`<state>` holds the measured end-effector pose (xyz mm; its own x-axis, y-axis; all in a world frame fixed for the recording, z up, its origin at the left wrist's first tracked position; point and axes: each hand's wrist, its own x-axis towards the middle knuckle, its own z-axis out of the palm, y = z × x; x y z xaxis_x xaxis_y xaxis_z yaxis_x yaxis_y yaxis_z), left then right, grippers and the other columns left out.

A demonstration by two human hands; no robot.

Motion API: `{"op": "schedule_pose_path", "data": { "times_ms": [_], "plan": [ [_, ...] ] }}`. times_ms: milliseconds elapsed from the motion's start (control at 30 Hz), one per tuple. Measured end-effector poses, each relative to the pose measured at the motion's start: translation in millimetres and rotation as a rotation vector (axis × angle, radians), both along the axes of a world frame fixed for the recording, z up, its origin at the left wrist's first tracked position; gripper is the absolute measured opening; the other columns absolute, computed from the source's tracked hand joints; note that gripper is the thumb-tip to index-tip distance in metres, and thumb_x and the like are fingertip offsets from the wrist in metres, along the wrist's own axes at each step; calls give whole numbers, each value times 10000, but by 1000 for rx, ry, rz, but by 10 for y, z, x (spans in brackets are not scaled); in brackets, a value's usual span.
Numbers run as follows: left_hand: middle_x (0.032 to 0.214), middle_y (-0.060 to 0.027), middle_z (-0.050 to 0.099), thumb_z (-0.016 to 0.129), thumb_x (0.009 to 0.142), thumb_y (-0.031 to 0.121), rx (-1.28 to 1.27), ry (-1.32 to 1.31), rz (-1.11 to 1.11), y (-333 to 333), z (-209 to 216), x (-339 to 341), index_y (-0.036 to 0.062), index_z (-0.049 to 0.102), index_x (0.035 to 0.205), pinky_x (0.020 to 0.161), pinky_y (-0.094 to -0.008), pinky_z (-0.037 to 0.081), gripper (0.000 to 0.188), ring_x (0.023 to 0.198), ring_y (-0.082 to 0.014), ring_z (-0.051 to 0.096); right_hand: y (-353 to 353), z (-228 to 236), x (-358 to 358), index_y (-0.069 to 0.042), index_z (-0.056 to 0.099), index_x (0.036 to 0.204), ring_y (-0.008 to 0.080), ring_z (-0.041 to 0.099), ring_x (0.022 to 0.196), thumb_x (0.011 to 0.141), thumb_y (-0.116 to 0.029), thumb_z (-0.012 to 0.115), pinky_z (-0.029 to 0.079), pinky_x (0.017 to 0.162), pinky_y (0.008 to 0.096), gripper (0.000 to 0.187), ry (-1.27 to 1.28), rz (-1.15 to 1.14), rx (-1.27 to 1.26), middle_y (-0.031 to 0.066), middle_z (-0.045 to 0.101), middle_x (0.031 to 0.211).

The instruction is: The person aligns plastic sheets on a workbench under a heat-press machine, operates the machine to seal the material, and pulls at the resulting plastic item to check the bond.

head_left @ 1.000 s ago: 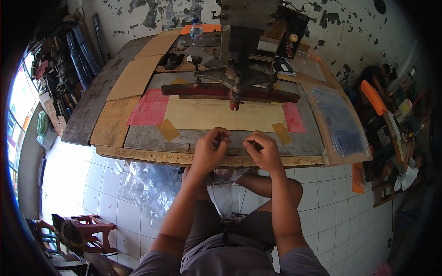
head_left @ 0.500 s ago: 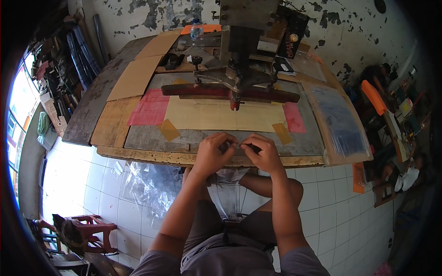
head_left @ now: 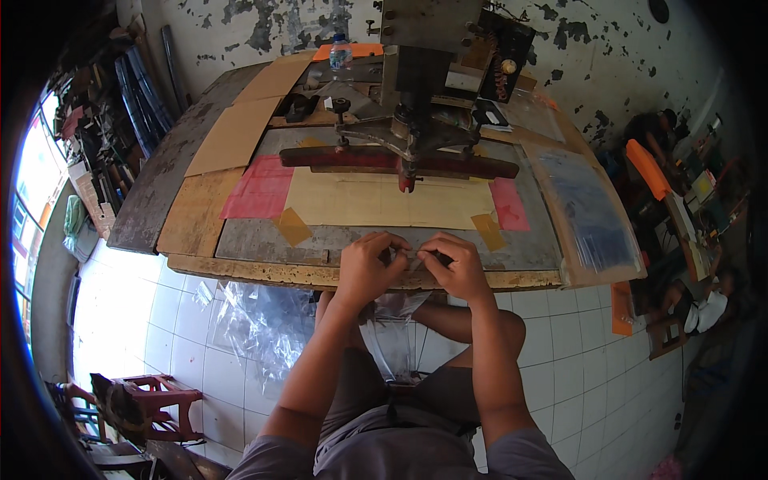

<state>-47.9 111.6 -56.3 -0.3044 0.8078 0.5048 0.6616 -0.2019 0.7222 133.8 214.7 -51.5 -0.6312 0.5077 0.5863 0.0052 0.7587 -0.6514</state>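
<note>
A: Big items first. Worktable (head_left: pixel 240 268) ahead of the hands, press machine (head_left: pixel 416 120) beyond them, tan sheet (head_left: pixel 376 200) between.

B: Hands?

A: Left hand (head_left: pixel 364 268) and right hand (head_left: pixel 456 268) meet at the table's near edge, fingertips pinching a thin clear plastic bag (head_left: pixel 398 308) that hangs down towards the lap.

B: Risk?

A: Slippery film; a loose pinch likely drops it onto the plastic heap (head_left: pixel 256 320), left and below.
</note>
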Motion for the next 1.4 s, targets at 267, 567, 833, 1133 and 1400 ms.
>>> {"op": "schedule_pose_path", "data": {
  "times_ms": [267, 567, 833, 1133, 1400],
  "plan": [
    [765, -90, 735, 755, 806, 149, 20, -100, 89, -7, -17, -33, 40, 765, 886, 673, -334, 558, 136, 687, -200, 716, -10, 23, 25, 21, 722, 922, 167, 670, 751, 931, -50, 707, 498, 633, 288, 73, 50, -64, -89, 85, 707, 858],
    [702, -90, 704, 767, 822, 183, -20, -165, 177, -10, -19, -18, 35, 764, 887, 642, -327, 538, 162, 632, -180, 686, -27, 46, 0, 23, 712, 918, 181, 663, 736, 930, -55, 708, 488, 619, 293, 80, 32, -127, -81, 91, 693, 845],
    [723, -99, 712, 754, 840, 171, -24, -170, 212, -5, -22, -12, 27, 771, 915, 656, -332, 540, 163, 644, -182, 683, -29, 40, -7, 13, 706, 915, 192, 646, 708, 924, -51, 713, 477, 618, 301, 65, 33, -161, -88, 89, 680, 830],
    [766, -106, 735, 749, 865, 165, -41, -173, 211, -13, -46, -17, 16, 776, 965, 675, -334, 553, 182, 673, -188, 704, -6, -23, -24, 10, 720, 896, 67, 557, 667, 930, -49, 723, 400, 548, 240, 68, 89, -157, -42, 31, 678, 821],
    [833, -124, 772, 716, 896, 88, 33, -170, 194, 7, -40, -18, 8, 773, 993, 700, -333, 565, 138, 720, -188, 734, -14, 31, -14, 7, 722, 950, 173, 647, 702, 956, -99, 724, 479, 596, 298, 107, 16, -187, -125, 82, 689, 841]
  ]
}}
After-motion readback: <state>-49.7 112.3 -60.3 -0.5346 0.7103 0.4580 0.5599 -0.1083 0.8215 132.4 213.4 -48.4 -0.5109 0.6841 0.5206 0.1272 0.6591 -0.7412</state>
